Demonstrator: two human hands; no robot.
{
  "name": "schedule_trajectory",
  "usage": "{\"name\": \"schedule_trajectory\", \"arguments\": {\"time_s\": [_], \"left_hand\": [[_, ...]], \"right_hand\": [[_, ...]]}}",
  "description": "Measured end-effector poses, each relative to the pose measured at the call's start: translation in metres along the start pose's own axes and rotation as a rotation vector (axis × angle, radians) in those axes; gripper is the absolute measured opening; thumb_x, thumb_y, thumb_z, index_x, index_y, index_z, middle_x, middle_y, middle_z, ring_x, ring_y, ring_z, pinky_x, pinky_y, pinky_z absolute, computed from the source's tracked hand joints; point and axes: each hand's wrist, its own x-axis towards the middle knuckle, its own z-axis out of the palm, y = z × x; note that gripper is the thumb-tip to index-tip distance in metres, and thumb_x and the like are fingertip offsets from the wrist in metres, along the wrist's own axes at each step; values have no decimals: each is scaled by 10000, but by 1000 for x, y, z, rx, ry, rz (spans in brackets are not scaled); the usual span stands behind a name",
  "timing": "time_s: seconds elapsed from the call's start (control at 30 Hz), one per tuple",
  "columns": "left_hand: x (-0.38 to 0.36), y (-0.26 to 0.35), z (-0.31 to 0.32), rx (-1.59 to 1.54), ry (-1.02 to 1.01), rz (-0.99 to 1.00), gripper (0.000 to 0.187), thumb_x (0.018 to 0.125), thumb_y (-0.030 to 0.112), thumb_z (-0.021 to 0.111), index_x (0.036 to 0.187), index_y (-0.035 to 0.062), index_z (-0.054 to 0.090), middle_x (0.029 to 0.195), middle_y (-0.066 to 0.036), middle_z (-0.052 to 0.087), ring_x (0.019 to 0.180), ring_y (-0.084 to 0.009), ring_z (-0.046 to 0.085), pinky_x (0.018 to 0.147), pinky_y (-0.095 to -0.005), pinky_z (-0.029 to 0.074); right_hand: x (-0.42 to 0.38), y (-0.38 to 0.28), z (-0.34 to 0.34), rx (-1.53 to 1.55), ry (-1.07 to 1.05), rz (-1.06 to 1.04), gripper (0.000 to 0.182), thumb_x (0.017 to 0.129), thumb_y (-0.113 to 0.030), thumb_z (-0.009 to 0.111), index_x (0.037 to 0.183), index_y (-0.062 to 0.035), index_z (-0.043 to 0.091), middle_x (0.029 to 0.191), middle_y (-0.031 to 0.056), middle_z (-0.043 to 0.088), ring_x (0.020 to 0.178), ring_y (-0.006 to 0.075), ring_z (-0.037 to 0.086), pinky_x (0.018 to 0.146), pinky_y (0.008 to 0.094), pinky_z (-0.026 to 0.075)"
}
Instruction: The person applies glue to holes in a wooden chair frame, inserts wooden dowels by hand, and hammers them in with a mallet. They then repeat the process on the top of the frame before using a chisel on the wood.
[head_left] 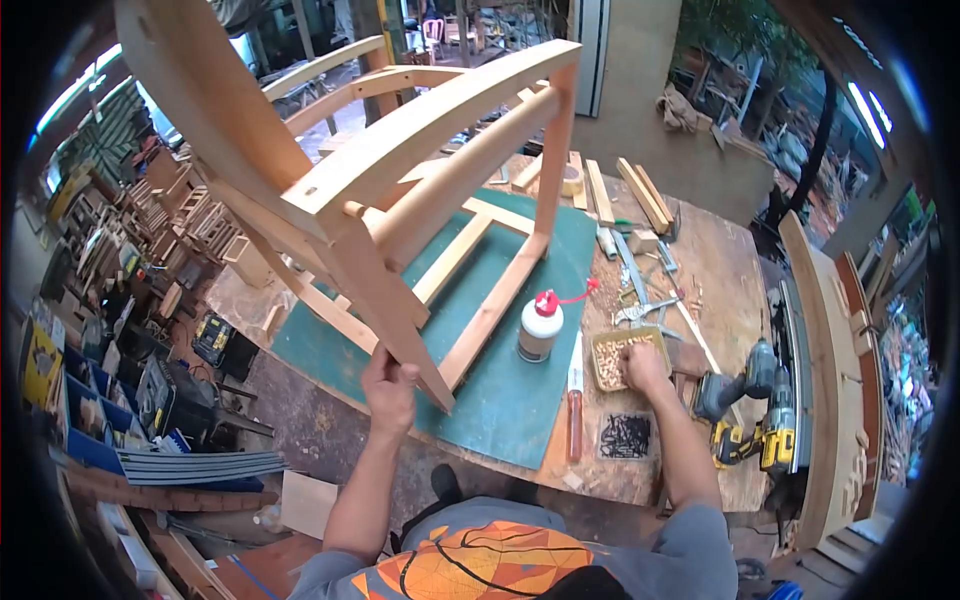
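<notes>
A wooden chair frame (490,320) with a curved top rail rests tilted on a green mat (500,420). Beside its near leg is my left hand (388,395), fingers curled against the wood and thumb over the edge. My right hand (645,368) dips into a tray (598,382) of small wooden dowel pins (612,358). Its fingers are bunched among the pins, and their tips are hidden. Between the hands stand a white glue bottle (540,332) with a red cap and a chisel-like tool (575,420) with a reddish handle.
Black screws (625,436) fill a clear box by the near table edge. Cordless drills (775,430) stand to the right. Clamps (632,270), a hammer and wood strips (645,195) lie farther back. A long board (825,400) flanks the table; storage bins (95,420) sit left.
</notes>
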Motion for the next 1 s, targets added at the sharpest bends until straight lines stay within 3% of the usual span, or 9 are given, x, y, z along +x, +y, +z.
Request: {"name": "schedule_trajectory", "arguments": {"time_s": [0.13, 0.3, 0.37, 0.43, 0.5, 0.6, 0.73, 0.9, 1.0], "left_hand": [[-3, -1, -1, -39, -10, -26, 720, 862, 508, 788, 1287, -35, 580, 1026, -22, 625, 934, -105, 574, 825, -268, 473], [-21, 14, 5, 51, 111, -13, 636, 899, 402, 791, 1296, -45, 573, 1035, -68, 614, 976, -135, 578, 855, -307, 486], [-47, 20, 3, 506, 325, 380, 570, 910, 294, 786, 1302, -53, 562, 1046, -105, 610, 1025, -167, 582, 904, -356, 495], [-70, 34, 1, 386, 51, 433, 440, 929, 77, 688, 1329, -43, 552, 1116, -106, 646, 942, -177, 619, 880, -310, 510], [-89, 54, 23, 1, -242, -63, 367, 963, 24, 644, 1317, -39, 573, 1078, -110, 667, 913, -189, 660, 831, -305, 548], [-83, 63, 34, -298, -476, -355, 289, 1013, 74, 621, 1268, -62, 620, 1073, -123, 689, 892, -175, 703, 795, -287, 579], [-68, 71, 11, -524, -515, -449, 273, 1027, 95, 604, 1250, -62, 626, 1098, -127, 692, 924, -172, 700, 818, -299, 589], [-63, 92, -6, -715, -419, -234, 159, 1021, 49, 587, 1142, -51, 615, 1090, -165, 689, 943, -206, 713, 829, -336, 611], [-59, 102, -18, -681, -333, -137, 70, 986, -2, 606, 1044, -41, 597, 1059, -187, 683, 886, -201, 722, 771, -327, 622]], "right_hand": [[-6, 6, -8, 46, -21, -27, 156, 823, -190, 735, 916, -74, 783, 855, 239, 712, 827, 401, 708, 776, 487, 566], [-19, -17, -46, 354, 270, 124, 212, 822, -159, 741, 947, 11, 756, 873, 230, 724, 798, 356, 714, 768, 436, 550], [-40, -44, -68, 472, 516, 43, 144, 842, -95, 727, 925, 22, 730, 846, 181, 725, 742, 312, 695, 735, 394, 544], [-79, -120, -108, 798, 471, -41, 76, 833, -43, 723, 893, 3, 717, 831, 138, 714, 742, 267, 691, 705, 345, 543], [-108, -189, -125, 771, 458, -612, 134, 780, -5, 762, 909, -30, 738, 854, 94, 715, 719, 213, 686, 640, 305, 547], [-124, -250, -136, 868, 201, -853, 212, 765, 13, 772, 969, -39, 752, 880, 87, 716, 727, 216, 688, 638, 315, 554], [-115, -281, -149, 907, 156, -946, 264, 785, 21, 774, 1039, -50, 761, 895, 88, 711, 715, 223, 664, 625, 316, 536], [-108, -324, -211, 806, 240, -1162, 231, 798, -2, 771, 1020, -64, 758, 960, 75, 695, 804, 240, 628, 711, 350, 505], [-86, -348, -288, 730, 651, -1198, 184, 842, 39, 680, 999, -33, 743, 913, 104, 712, 776, 215, 650, 661, 316, 515]]}}
